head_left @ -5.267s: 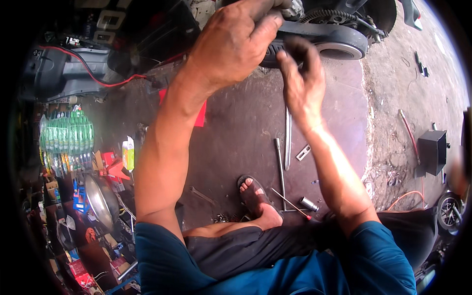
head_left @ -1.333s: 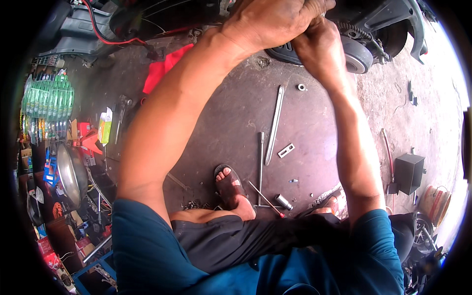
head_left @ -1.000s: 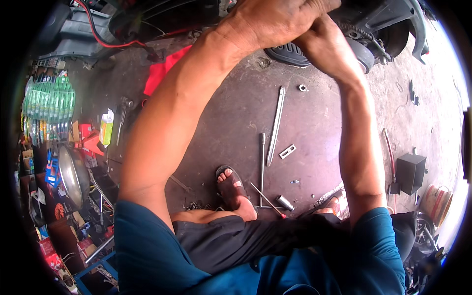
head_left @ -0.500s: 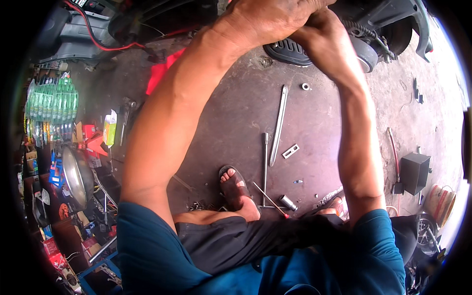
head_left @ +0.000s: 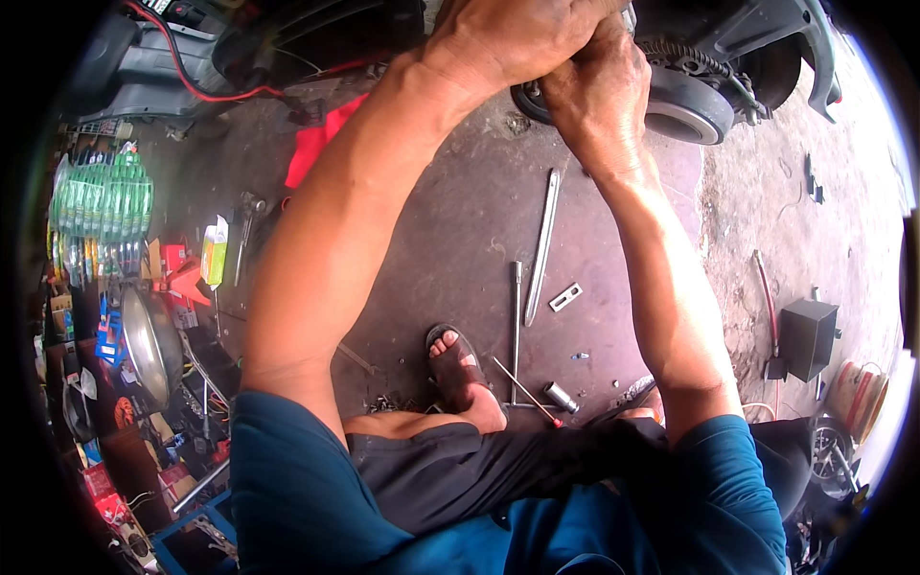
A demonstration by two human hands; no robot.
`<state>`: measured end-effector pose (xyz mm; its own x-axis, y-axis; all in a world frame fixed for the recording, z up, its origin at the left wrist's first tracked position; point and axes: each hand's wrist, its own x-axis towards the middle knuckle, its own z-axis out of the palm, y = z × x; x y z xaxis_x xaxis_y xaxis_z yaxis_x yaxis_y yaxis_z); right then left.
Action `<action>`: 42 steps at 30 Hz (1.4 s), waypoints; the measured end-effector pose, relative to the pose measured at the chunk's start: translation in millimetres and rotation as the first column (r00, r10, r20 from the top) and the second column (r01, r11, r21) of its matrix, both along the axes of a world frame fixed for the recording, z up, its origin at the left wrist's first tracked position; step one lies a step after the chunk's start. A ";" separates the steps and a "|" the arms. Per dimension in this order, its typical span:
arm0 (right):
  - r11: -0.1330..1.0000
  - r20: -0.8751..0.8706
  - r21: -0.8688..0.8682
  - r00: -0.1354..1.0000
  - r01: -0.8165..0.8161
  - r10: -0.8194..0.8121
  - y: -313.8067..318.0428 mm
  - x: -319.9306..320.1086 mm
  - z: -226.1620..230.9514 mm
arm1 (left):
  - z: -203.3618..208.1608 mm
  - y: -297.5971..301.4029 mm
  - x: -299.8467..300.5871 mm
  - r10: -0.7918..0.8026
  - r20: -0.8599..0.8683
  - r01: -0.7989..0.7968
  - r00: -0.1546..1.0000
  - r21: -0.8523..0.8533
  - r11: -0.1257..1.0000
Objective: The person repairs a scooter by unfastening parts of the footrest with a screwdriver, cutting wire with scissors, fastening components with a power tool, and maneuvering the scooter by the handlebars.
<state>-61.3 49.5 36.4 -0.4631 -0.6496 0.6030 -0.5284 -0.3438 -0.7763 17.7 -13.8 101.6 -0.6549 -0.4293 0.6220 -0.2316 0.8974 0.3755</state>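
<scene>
Both my arms reach forward to the lower side of a scooter. My left hand [head_left: 522,36] is curled over at the top edge of the view, its fingertips out of sight. Just below and against it, my right hand [head_left: 602,101] is closed too, and what the two grip is hidden. A small shiny metal bit [head_left: 629,17] shows beside the knuckles. Right of my hands are the scooter's coil spring [head_left: 685,56] and a round grey cover [head_left: 692,113]. A dark ribbed pedal [head_left: 530,101] is mostly covered by my right hand.
On the floor lie a long flat metal bar [head_left: 543,247], a T-handle wrench [head_left: 517,331], a slotted plate [head_left: 566,297], a socket [head_left: 562,396] and a red-handled screwdriver [head_left: 527,391]. Green bottles [head_left: 101,196] and a metal bowl [head_left: 151,345] stand left; a dark box [head_left: 808,337] stands right.
My right hand and forearm have shifted left, closer under my left hand. More of the round cover and spring shows; the small metal ring on the floor is now hidden behind my arm.
</scene>
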 end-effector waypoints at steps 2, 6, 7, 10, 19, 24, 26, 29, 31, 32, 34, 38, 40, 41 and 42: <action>1.000 0.012 0.020 1.000 0.000 0.000 0.6 1.3 -0.7 | -3.0 2.3 -0.9 0.054 -0.020 -0.054 0.998 -0.042 0.998; 0.969 -0.171 0.060 0.959 0.239 -0.226 -4.4 -5.3 -18.0 | -3.3 15.7 -15.2 0.118 -0.071 -0.130 0.990 -0.191 0.973; 0.960 -0.187 -0.044 0.941 0.278 -0.281 -8.8 -2.4 -16.9 | -7.9 15.6 -13.8 0.053 -0.101 -0.078 0.993 -0.258 0.963; 0.962 -0.111 0.071 0.961 0.264 -0.255 9.0 -5.2 -2.9 | -21.8 13.6 -18.6 0.043 -0.174 -0.065 0.984 -0.119 0.991; 0.800 0.239 0.136 0.803 -0.584 0.545 9.8 -47.3 2.4 | -11.7 7.7 -5.9 -0.088 -0.139 0.079 0.986 -0.067 0.995; 0.977 0.086 0.110 0.981 -0.183 0.174 10.6 -17.8 -0.8 | -5.9 12.3 -2.2 -0.087 -0.112 0.108 0.990 0.205 0.973; 0.987 0.048 0.128 0.995 -0.097 0.091 10.8 -8.3 3.8 | -3.2 9.9 -5.4 0.094 0.013 -0.095 0.996 0.140 0.986; 0.991 -0.042 0.055 0.992 0.121 -0.119 2.0 -7.1 -9.4 | -15.1 15.1 -18.9 0.120 -0.097 -0.113 0.988 0.078 0.991; 0.979 -0.124 0.093 0.978 0.182 -0.170 5.4 -3.3 -9.0 | -21.9 12.5 -18.1 0.109 -0.153 -0.102 0.982 0.056 0.993; 0.979 -0.121 0.092 0.978 0.183 -0.171 10.7 -1.5 -3.8 | -23.5 11.6 -14.4 0.108 -0.151 -0.101 0.983 0.054 0.993; 0.970 0.029 0.238 0.998 0.048 -0.057 19.3 -3.0 0.0 | -28.1 11.3 -8.9 0.049 -0.176 -0.032 0.983 0.097 0.995; 0.970 0.497 -0.143 0.862 0.197 -0.102 47.0 11.3 -31.8 | -20.8 40.0 -7.4 0.055 -0.297 0.073 0.953 0.403 0.912; 0.944 0.639 -0.027 0.732 0.330 -0.237 56.9 3.8 -56.1 | -21.2 35.3 -14.5 0.137 -0.339 0.012 0.931 0.402 0.915; 0.939 0.725 0.027 0.640 0.342 -0.254 56.1 0.5 -67.8 | -22.0 34.5 -19.2 0.216 -0.383 -0.047 0.898 0.406 0.913; 0.934 0.724 0.031 0.637 0.355 -0.266 57.7 -5.4 -76.3 | -22.3 34.6 -23.2 0.246 -0.418 0.013 0.874 0.527 0.850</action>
